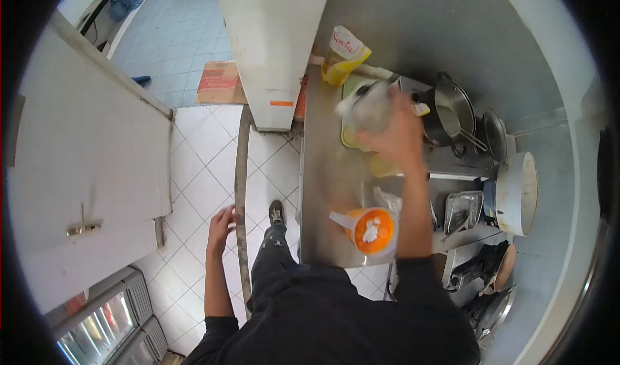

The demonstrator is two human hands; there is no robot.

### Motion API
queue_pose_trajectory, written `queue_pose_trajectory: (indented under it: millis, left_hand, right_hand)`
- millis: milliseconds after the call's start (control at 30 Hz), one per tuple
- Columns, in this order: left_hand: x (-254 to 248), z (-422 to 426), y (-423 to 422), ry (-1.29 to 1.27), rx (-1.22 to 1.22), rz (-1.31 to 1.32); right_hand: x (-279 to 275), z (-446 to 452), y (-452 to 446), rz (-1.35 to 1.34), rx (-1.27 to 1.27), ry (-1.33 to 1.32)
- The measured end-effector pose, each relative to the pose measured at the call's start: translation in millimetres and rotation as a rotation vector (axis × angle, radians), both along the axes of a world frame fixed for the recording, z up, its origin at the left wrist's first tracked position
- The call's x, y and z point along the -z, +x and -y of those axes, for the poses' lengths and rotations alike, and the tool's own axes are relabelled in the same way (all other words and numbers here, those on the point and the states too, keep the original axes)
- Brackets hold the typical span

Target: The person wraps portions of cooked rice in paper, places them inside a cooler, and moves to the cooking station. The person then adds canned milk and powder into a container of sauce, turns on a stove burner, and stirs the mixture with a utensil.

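Note:
My right hand [394, 132] reaches over the steel counter [323, 171], its fingers round a pale, semi-clear container [371, 110] that is smeared by motion. Under and beside that container lies a green-edged tray [349, 135]. A yellow and white pouch [344, 55] stands just behind. Nearer my body, a clear jug [368, 230] holds something orange with white lumps on top. My left hand [223, 221] hangs over the floor at the left of the counter, fingers loosely curled and apart, holding nothing.
Pots [455, 110] and a ladle stand at the right of the counter. A glass dish [463, 211], a large white tub [520, 194] and pans fill the shelf on the right. A pillar [271, 48] rises ahead; a cardboard box [219, 83] sits on the floor.

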State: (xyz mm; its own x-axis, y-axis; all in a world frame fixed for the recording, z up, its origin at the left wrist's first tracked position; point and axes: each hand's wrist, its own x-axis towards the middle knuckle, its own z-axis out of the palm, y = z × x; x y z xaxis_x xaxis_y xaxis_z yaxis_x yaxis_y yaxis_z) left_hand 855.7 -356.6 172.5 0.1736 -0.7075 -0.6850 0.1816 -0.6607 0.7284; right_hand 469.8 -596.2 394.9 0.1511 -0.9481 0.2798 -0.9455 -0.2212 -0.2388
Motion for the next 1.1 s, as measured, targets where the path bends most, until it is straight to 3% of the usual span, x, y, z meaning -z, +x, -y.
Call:
queue_pose_trajectory:
  millis: [100,167,233,333,467,567,633,767,867,1000,1033,1067,1100]
  left_hand:
    - [73,-38,47,0.156,0.034,0.185]
    - [133,-85,80,0.295,0.071,0.236]
    - [154,-126,93,0.426,-0.018,0.170]
    - [164,-176,101,0.628,0.028,0.154]
    - [151,-201,101,0.797,0.045,0.132]
    - [133,-194,97,0.801,0.003,0.127]
    - [127,-188,95,0.782,-0.030,0.118]
    - [125,-176,95,0.770,-0.029,0.126]
    - [132,-160,93,0.728,0.039,0.113]
    - [155,-130,91,0.519,0.104,0.163]
    - [165,-124,95,0.457,0.172,0.158]
    - [167,-113,94,0.409,0.163,0.166]
    - [138,-82,79,0.404,0.190,0.179]
  right_hand:
    - [-23,105,-35,-0.205,0.059,0.034]
    - [-13,168,-57,-0.388,0.078,0.095]
    - [9,220,-76,-0.565,0.080,0.217]
    - [47,271,-81,-0.668,-0.022,0.504]
    - [142,314,-92,-0.691,-0.289,0.573]
    - [187,317,-83,-0.662,-0.293,0.717]
    - [155,305,-44,-0.676,-0.266,0.825]
    - [164,310,-59,-0.742,-0.379,0.823]
    - [233,351,-108,-0.820,-0.658,0.685]
    - [150,351,-95,-0.612,-0.676,0.760]
    - [101,333,-74,-0.615,-0.488,0.865]
    - [57,303,-65,-0.605,-0.335,0.760]
    - [18,265,-65,-0.560,-0.328,0.508]
